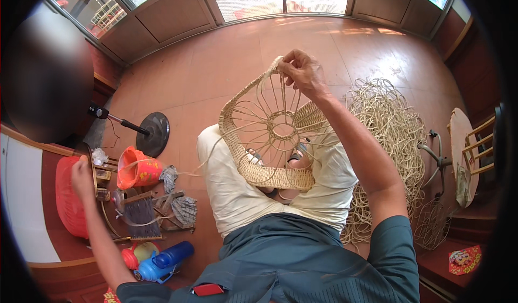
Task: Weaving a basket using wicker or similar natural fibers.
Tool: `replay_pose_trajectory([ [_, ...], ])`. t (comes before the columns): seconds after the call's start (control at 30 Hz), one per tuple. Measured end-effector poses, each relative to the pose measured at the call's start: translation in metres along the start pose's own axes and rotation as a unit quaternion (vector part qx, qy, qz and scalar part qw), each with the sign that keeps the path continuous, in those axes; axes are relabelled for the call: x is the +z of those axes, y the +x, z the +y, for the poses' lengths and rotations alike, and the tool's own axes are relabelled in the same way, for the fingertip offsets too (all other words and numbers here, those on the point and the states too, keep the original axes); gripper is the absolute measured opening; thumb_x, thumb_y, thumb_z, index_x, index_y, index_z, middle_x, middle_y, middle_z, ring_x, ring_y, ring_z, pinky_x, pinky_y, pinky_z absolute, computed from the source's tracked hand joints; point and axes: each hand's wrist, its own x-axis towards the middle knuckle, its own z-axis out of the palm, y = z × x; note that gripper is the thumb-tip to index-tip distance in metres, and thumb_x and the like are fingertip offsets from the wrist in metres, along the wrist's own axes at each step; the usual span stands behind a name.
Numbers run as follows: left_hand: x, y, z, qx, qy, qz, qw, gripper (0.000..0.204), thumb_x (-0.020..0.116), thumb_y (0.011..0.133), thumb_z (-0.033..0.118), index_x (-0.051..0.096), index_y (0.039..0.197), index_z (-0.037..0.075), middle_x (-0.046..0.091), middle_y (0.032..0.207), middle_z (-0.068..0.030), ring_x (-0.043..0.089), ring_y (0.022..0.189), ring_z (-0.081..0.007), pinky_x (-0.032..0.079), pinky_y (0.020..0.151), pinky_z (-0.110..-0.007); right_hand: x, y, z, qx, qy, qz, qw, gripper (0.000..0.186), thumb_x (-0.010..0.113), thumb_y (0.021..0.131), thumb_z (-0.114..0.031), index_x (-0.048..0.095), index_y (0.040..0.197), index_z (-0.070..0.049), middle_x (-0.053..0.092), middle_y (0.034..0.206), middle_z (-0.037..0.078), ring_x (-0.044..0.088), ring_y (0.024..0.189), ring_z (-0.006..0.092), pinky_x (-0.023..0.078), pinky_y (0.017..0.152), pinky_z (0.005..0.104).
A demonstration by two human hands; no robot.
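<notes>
A half-woven basket (232, 122) of pale straw-coloured cord rests tilted between my knees. Bare spokes run from its woven wall to a small ring in the open middle. My right hand (303, 74) pinches the basket's upper rim, fingers closed on it. Far out to the left, my left hand (82, 180) is raised beside a red plastic bag (69, 195), its fingers curled closed; what they hold, if anything, cannot be made out. A loose strand (200, 165) trails from the basket's left side toward that hand and fades from sight over the floor.
A big heap of loose cord (388, 152) lies right of my leg. On the left are a fan base (152, 134), an orange bucket (140, 168), a small wooden stool (141, 214) and blue bottles (175, 254). A round-topped stool (465, 152) lies tipped at right.
</notes>
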Motion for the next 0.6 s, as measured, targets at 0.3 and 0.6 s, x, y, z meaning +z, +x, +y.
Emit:
replay_pose_trajectory([
  [0.3,0.122,-0.233,0.325,0.342,-0.292,-0.130,0.884,0.009,0.075,0.099,0.009,0.077,0.108,0.005,0.074,0.098,-0.0131,0.070,0.095,-0.0335,0.055,0.087,-0.044,0.005,0.007,0.018,0.096,0.147,-0.006,0.984,0.022,0.081,0.105,-0.023,0.067,0.112,-0.008,0.077,0.087,0.003,0.070,0.064,0.0061,0.052,0.054,0.0191],
  [0.6,0.157,-0.274,0.389,0.398,-0.372,-0.173,0.821,0.009,0.080,0.095,0.010,0.076,0.102,0.007,0.074,0.096,-0.0106,0.070,0.090,-0.0312,0.055,0.083,-0.045,0.003,0.020,0.053,0.254,0.379,-0.064,0.888,0.010,0.071,0.110,-0.017,0.065,0.113,-0.009,0.078,0.094,0.008,0.071,0.066,0.0071,0.063,0.054,0.0190],
])
